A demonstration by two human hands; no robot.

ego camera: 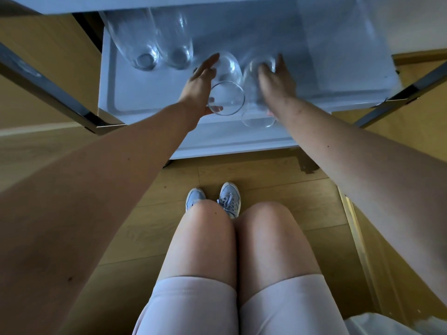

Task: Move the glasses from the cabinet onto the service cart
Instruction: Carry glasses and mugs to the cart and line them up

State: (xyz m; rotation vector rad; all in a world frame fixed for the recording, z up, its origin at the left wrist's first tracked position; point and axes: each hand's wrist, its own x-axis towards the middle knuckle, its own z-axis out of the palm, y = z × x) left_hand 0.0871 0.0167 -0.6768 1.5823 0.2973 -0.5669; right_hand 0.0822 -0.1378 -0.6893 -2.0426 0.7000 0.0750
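Two clear glasses stand side by side on the white lower shelf (135, 100) of the service cart. My left hand (198, 85) holds the left glass (228, 71) from its left side, fingers along the wall and thumb at the rim. My right hand (278, 81) grips the right glass (254, 112) from its right side, fingers curled over it. The two glasses nearly touch. Both bases appear to sit on or just above the shelf; I cannot tell which.
Two more clear glasses (145, 47) (179, 44) stand at the shelf's back left. The cart's upper shelf (169, 3) overhangs the top of the view. Metal frame legs (60, 93) (411, 90) flank the shelf. My knees and shoes (212, 197) are over the wooden floor below.
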